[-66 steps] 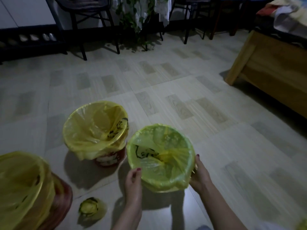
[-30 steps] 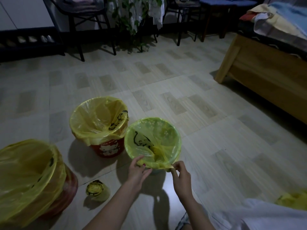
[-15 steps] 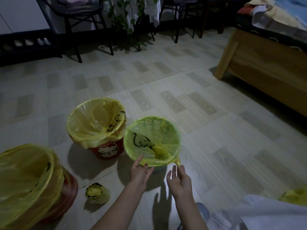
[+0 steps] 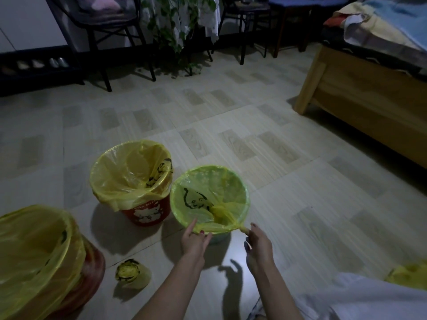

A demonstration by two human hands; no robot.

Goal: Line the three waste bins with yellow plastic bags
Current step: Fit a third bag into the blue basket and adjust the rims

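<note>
lastly, third bin liner (image 4: 208,188): right fingers (image 4: 253,227) pinch its twisted slack (image 4: 242,229), left fingers (image 4: 193,225) rest straight beside; next, tuck it.

- The nearest bag (image 4: 227,182) is looking like thin, translucent plastic film, slick and crinkling into a twisted tail at its rim.
- The middle bag (image 4: 124,172) is catching the light, glossy and creasing in soft folds.
- The red bin (image 4: 147,214) under it is showing smooth, shiny plastic with a printed picture.
- The floor (image 4: 277,158) is gleaming like polished tile with a wood-grain print.
- The bed frame (image 4: 369,100) is showing bare, matt wood.
- The bedding (image 4: 381,26) is lying as soft cloth.
- The chair legs (image 4: 105,76) are possibly dark metal; the gloom is blurring them.
</note>
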